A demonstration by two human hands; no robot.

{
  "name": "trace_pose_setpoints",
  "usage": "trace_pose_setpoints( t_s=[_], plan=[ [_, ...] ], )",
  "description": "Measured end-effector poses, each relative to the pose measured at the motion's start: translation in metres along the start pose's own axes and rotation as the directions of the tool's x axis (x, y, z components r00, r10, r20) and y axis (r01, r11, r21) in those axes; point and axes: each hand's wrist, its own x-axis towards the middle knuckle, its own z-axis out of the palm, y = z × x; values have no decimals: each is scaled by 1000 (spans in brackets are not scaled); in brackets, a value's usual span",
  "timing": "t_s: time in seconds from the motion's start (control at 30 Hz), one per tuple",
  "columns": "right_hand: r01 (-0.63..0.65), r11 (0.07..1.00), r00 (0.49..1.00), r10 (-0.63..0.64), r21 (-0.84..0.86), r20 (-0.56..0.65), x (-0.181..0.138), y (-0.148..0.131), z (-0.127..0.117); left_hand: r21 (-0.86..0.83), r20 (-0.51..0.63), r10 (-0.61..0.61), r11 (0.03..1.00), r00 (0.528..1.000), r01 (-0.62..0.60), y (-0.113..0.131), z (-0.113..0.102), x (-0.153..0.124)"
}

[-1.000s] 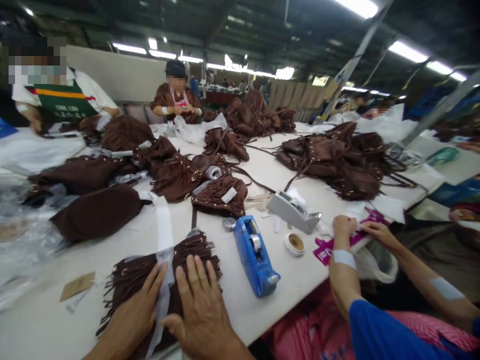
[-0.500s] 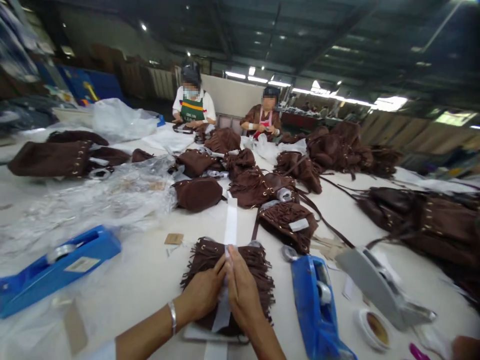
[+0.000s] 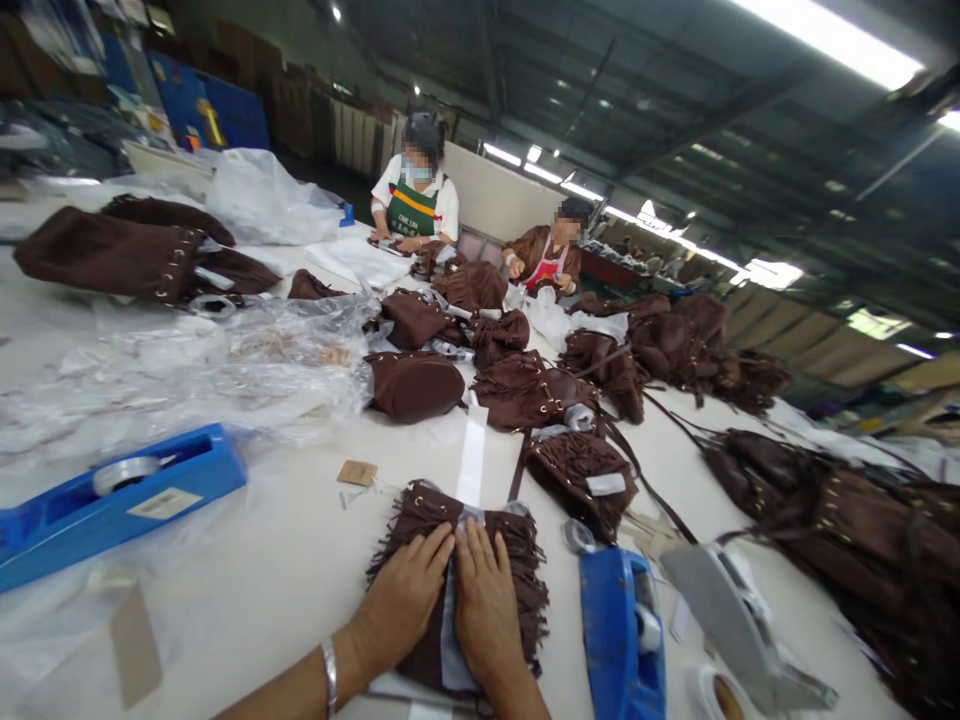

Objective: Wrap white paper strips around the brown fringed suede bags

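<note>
As hands [image 3: 409,590] [image 3: 484,600] press bag [image 3: 427,648], dispenser [image 3: 606,625] near fringed edge [image 3: 531,590], gap between

Workshop: aproned workers [image 3: 414,212], tape dispensers [image 3: 112,518]

Head-worn view, tilted, facing forward and down across the table [image 3: 300,540], hands [image 3: 484,600] near

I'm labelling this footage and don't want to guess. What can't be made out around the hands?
All in the head view:
Palms of the left hand and right hand: hidden, turned toward the fringed brown bag.
One end of the left-side blue tape dispenser: cut off by the left edge.
Near end of the right-side blue tape dispenser: cut off by the bottom edge.
Any print on the brown tag: too small.
</note>
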Motion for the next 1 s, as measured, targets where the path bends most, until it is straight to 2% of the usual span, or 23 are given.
trace_pose_setpoints(
  t_s=[0.1,0.2,0.4,0.8,0.9,0.97,1.0],
  plan=[
    [-11,1000,1000,11,-1,22,-1,-1,0,122,-105,-70,989,992,83,-2,1,-3],
    [-49,999,998,49,5,25,-1,-3,-2,163,-160,-86,980,983,112,-6,5,-1],
    [-112,993,993,113,27,-28,-1,-5,-6,195,-157,-83,974,984,113,-14,17,2],
    [-116,991,992,119,61,-46,-5,-5,-6,171,-127,-108,977,986,129,-14,15,6],
    [-104,994,985,109,41,-130,-6,-4,1,190,-141,-140,968,980,166,-16,21,1],
    [-77,997,961,74,1,-265,-3,-1,9,208,-131,-165,960,977,190,-20,28,0],
    [-55,998,935,42,-26,-352,0,2,12,212,-90,-167,960,982,183,-23,33,2]
  ],
)
